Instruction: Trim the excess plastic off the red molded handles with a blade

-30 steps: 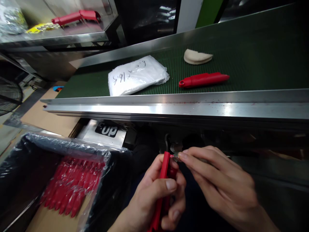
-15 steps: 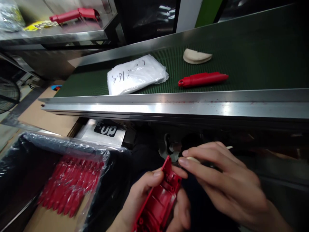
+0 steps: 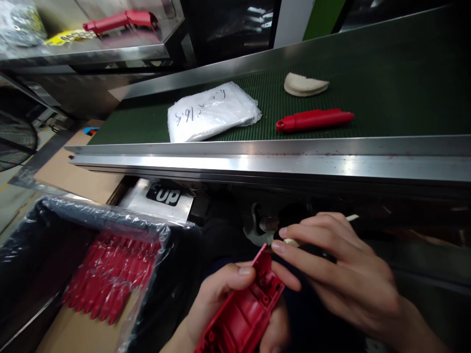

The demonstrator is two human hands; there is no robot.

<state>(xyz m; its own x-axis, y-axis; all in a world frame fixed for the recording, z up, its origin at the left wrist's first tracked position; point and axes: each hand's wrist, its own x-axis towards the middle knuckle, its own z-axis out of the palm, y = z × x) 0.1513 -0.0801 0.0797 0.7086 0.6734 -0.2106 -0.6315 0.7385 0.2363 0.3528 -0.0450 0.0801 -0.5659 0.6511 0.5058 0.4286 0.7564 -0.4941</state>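
My left hand (image 3: 235, 294) is closed around a red plastic shell (image 3: 245, 311), its ribbed hollow side facing up at the bottom centre. My right hand (image 3: 331, 264) pinches a small pale tool (image 3: 290, 241) whose tip touches the shell's upper end. Both hands work below the steel edge of a green conveyor belt (image 3: 386, 88). On the belt lie a finished red handle (image 3: 314, 119), a white plastic bag (image 3: 211, 113) with handwriting, and a beige half-round piece (image 3: 305, 85).
A carton lined with black plastic (image 3: 44, 255) at lower left holds several red parts (image 3: 110, 272). A steel shelf (image 3: 95, 51) at upper left carries another red handle (image 3: 117, 20). A fan (image 3: 14, 142) stands at the far left.
The red shell has turned from edge-on to open side up and sunk lower in my left hand. My right hand stays at its upper end.
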